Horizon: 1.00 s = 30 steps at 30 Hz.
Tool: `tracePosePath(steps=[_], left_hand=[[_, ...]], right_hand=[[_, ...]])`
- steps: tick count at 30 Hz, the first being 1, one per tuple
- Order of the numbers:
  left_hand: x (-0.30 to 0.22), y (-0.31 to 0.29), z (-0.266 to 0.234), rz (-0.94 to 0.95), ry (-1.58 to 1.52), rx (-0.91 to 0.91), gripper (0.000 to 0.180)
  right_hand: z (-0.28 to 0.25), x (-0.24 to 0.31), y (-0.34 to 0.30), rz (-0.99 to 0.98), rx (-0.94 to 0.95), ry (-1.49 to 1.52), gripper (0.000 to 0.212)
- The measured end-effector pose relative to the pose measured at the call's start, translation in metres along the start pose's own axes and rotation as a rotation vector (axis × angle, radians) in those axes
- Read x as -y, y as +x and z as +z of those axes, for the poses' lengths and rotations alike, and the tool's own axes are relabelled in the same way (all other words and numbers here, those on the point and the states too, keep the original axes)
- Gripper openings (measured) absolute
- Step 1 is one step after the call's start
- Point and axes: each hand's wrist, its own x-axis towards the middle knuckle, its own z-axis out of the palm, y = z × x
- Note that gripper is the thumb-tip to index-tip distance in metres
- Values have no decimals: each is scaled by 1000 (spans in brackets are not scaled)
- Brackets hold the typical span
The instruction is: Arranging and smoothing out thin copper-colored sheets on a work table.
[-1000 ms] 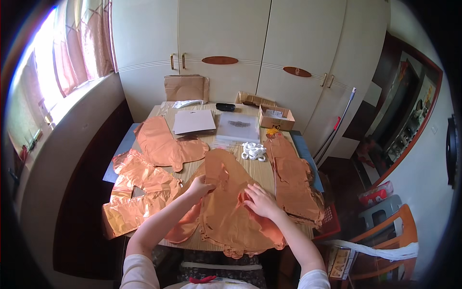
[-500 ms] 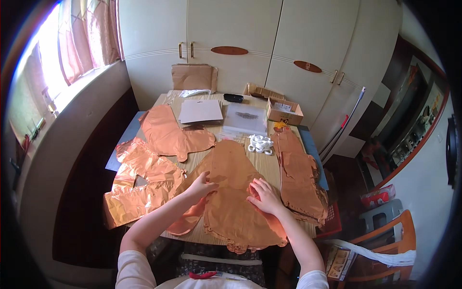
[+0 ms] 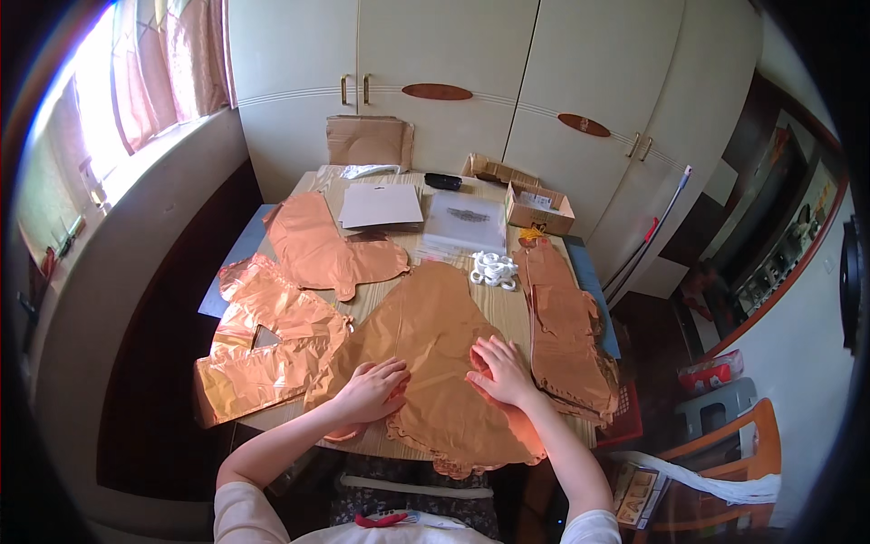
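A flat, uninflated copper-coloured foil balloon [image 3: 444, 317] lies on the table right in front of me, with creases across it and a crinkled near edge. My left hand [image 3: 372, 394] rests on its left side, fingers stretched out and lying over the foil. On its right side lies my right hand [image 3: 498, 370], with fingers a little curved and apart, and its palm side is hidden. Neither hand shows anything gripped. A shiny, crumpled foil balloon [image 3: 272, 340] is left of my left hand, and another flat one [image 3: 313, 245] lies beyond it. Stacked foil balloons [image 3: 562, 335] lie to the right.
Several white ribbon rolls [image 3: 494, 270] are heaped beyond the balloon. Farther back are white cards [image 3: 381, 205], a clear plastic bag [image 3: 467, 227], a black object [image 3: 443, 181] and an open cardboard box [image 3: 540, 208]. A wooden chair [image 3: 766, 435] stands at the lower right.
My left hand has gone from bent fingers to lying flatter, lower on the foil. The balloon's left part is now spread out wider. My right hand has barely moved.
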Motion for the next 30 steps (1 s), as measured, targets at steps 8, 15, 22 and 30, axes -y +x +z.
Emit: tracePosePath(steps=[8,15,22,30], left_hand=[[-1,-4,-5,27,3,-9,58],[18,-6,-4,61,102,-69,60],[16,-7,1,7,39,-105,53],[16,-8,-1,11,12,-115,45]], right_hand=[[-3,5,0,-12,-7,-20,60],[-7,10,1,-28,41,-115,58],[-11,19,-3,-33,145,-163,61],[-7,32,-7,5,148,-144,62]])
